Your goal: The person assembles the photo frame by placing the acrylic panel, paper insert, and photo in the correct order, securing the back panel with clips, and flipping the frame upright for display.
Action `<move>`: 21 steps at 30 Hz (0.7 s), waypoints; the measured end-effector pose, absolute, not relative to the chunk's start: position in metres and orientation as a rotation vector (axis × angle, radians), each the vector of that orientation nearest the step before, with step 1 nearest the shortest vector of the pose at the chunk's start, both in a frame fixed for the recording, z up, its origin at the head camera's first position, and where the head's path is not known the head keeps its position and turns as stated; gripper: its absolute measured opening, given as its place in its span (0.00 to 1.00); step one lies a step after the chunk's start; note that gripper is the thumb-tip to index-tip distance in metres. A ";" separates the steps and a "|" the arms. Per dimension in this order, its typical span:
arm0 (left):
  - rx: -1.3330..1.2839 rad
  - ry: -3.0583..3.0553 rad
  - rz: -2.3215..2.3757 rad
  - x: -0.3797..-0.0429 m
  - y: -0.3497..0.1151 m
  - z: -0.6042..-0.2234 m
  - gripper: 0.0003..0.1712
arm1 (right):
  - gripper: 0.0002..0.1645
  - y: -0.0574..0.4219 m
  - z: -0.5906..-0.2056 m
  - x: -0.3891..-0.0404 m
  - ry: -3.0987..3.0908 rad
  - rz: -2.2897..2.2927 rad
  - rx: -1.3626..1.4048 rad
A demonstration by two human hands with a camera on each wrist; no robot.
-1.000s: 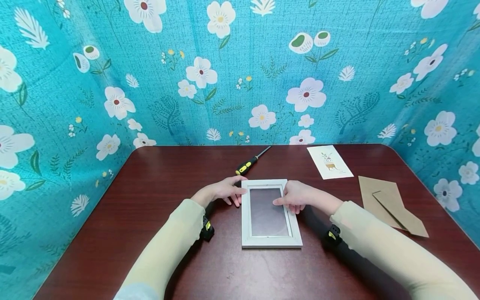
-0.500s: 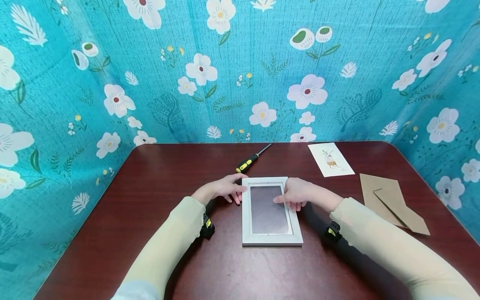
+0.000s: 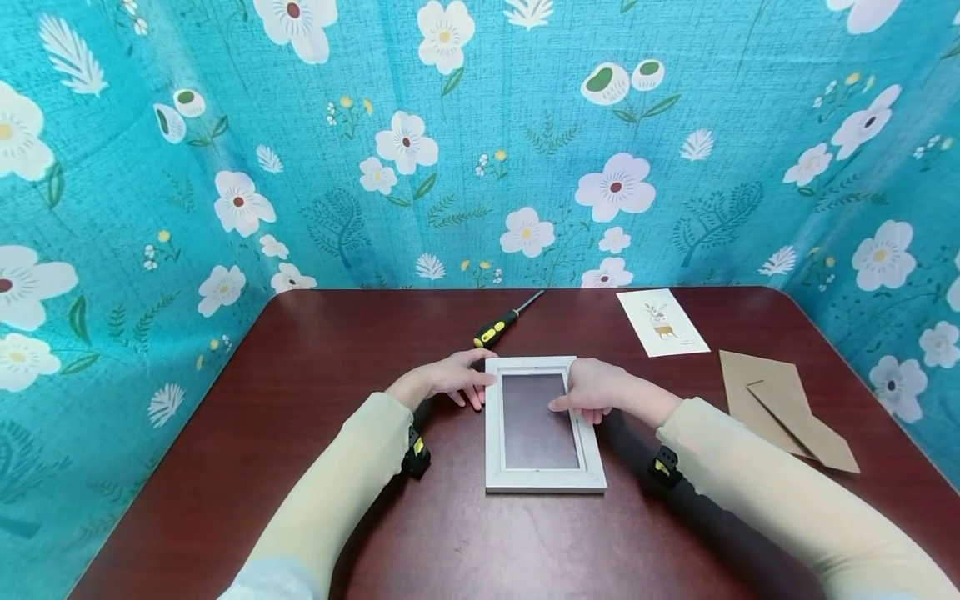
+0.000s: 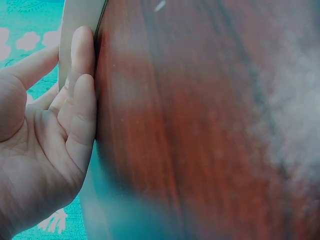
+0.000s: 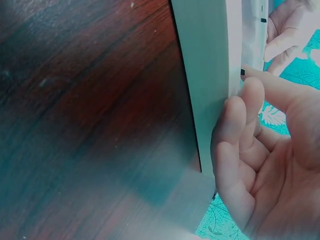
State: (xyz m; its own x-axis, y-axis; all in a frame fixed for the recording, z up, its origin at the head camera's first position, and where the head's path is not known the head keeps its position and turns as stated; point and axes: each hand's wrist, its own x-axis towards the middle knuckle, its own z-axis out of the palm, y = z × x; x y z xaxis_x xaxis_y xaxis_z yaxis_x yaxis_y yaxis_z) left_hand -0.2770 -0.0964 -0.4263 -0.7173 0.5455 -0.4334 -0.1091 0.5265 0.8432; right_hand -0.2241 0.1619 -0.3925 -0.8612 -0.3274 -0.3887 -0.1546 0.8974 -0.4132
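Note:
A white picture frame (image 3: 546, 481) lies on the dark red-brown table, its opening showing a greyish see-through area. My left hand (image 3: 454, 377) grips the upper left side, thumb on top of the border and fingers along the outer edge. In the left wrist view, fingertips (image 4: 84, 92) press against that edge. My right hand (image 3: 596, 390) holds the upper right side, its thumb reaching over the border into the opening. In the right wrist view, its curled fingers lie against the frame's side wall (image 5: 205, 65), and small black tabs show on the inner rim.
Behind the frame lies a black and yellow screwdriver (image 3: 495, 330). A white card (image 3: 660, 337) with a small drawing is at the back right. Nearer, on the right, rests a brown backing board (image 3: 761, 367) with a stand leg (image 3: 813, 433). A blue floral curtain (image 3: 480, 217) surrounds the table (image 3: 300, 375).

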 end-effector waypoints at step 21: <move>0.340 2.090 1.201 -0.275 -0.094 -0.426 0.29 | 0.28 0.164 -0.393 -0.220 2.624 -0.554 -0.341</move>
State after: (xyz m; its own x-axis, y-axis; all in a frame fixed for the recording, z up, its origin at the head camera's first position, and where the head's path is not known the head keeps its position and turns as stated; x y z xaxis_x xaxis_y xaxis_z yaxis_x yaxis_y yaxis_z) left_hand -0.2754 -0.0938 -0.4264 -0.7257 0.5317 -0.4367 -0.1093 0.5375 0.8362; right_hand -0.2198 0.1638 -0.3927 -0.8752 -0.3203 -0.3626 -0.1462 0.8895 -0.4328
